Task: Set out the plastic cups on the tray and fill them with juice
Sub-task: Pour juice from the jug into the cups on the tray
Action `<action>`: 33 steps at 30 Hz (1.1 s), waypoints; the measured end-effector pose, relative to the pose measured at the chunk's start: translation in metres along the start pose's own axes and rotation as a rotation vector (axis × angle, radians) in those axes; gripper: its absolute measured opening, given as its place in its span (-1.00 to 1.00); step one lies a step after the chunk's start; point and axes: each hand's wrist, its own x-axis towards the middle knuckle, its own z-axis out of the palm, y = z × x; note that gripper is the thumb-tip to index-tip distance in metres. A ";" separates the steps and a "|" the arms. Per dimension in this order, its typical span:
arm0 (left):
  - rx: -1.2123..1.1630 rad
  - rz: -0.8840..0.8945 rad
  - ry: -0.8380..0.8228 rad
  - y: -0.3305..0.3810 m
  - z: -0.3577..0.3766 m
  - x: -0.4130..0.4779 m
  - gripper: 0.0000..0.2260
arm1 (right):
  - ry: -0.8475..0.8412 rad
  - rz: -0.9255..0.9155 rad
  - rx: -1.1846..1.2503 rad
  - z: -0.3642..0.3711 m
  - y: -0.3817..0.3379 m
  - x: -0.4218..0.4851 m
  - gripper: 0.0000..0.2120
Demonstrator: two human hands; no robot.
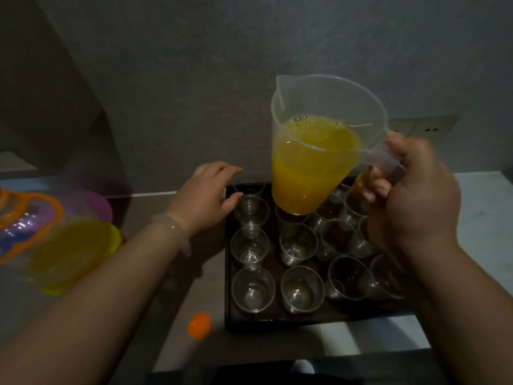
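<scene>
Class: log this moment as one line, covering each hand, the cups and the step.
step: pour not yet begun | right hand: grips juice jug over tray | left hand: rests at tray corner | cups: empty

Clear glossy plastic cups (298,244), a translucent plastic jug (327,112), a dark matt tray (227,273).

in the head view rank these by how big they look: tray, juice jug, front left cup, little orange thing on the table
1. tray, the largest
2. juice jug; it is held up nearer the camera, so it may look bigger than it really is
3. front left cup
4. little orange thing, the smallest
</scene>
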 end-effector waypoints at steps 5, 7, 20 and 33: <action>0.081 -0.121 -0.179 0.007 0.004 0.041 -0.48 | 0.033 0.010 -0.019 0.002 0.005 0.008 -0.53; 0.132 -0.181 -0.225 0.013 0.010 0.054 -0.42 | 0.042 0.008 -0.021 0.004 0.007 0.011 -0.59; 0.130 -0.225 -0.324 0.016 0.022 0.080 -0.39 | 0.095 0.013 -0.017 0.010 0.015 0.022 -0.66; -0.203 -0.236 -0.133 0.006 0.000 0.061 -0.30 | 0.044 0.004 -0.030 0.021 0.019 0.024 -0.61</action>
